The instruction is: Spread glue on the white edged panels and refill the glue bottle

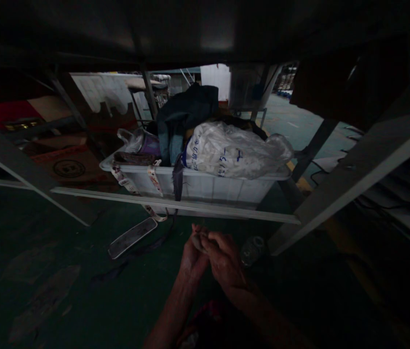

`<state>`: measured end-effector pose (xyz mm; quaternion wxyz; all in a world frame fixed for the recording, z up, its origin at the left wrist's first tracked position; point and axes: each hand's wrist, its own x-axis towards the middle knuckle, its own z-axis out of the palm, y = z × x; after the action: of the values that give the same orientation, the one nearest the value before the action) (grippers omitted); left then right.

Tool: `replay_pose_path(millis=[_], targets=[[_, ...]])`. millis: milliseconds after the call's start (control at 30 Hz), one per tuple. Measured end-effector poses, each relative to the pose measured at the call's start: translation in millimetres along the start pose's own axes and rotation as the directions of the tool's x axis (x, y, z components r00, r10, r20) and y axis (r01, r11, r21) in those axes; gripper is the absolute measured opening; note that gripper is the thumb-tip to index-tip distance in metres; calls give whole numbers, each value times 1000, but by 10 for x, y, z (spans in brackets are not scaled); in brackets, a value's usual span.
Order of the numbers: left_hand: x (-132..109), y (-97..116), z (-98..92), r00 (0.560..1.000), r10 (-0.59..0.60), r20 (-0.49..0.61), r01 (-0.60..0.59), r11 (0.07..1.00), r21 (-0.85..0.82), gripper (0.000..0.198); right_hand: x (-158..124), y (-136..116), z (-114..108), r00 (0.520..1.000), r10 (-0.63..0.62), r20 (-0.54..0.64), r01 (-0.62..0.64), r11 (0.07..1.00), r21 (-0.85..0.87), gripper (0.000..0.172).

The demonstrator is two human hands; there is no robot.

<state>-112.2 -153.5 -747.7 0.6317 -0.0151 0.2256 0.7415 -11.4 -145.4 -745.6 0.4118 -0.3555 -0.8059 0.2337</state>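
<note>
My left hand and my right hand meet low in the middle of the view, fingers closed together. Something small and greyish shows between the fingertips, too dark to name. Just right of my hands a clear round jar or bottle is on the green floor. Beyond them, behind a metal crossbar, stands a white plastic bin. It is heaped with a white plastic bag with blue writing, dark cloth and a purple container.
A dark table top spans overhead. Slanting metal legs stand left and right. A shallow pale-rimmed tray-like piece lies on the floor. Patterned straps hang over the bin's rim. A printed carton stands left.
</note>
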Motion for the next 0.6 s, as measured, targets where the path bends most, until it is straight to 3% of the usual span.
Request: replay_pose_path(millis=[167,333,500,600], targets=[[-37,-10,-19,998,14,54,-8,994,-112,28,24,29,-121,999,-28,-19,28,1000,-8,23],[-21,3,-31,999,-34,0,34,999,-7,34,85,-21,-70,995,-86,60,89,995,-45,20],[-15,21,-93,996,14,87,-10,999,-50,24,-83,-76,-19,986,-139,95,145,988,-58,20],[-16,31,-88,999,-25,48,25,1000,-12,15,-27,-48,-43,989,-134,60,138,988,-66,19]])
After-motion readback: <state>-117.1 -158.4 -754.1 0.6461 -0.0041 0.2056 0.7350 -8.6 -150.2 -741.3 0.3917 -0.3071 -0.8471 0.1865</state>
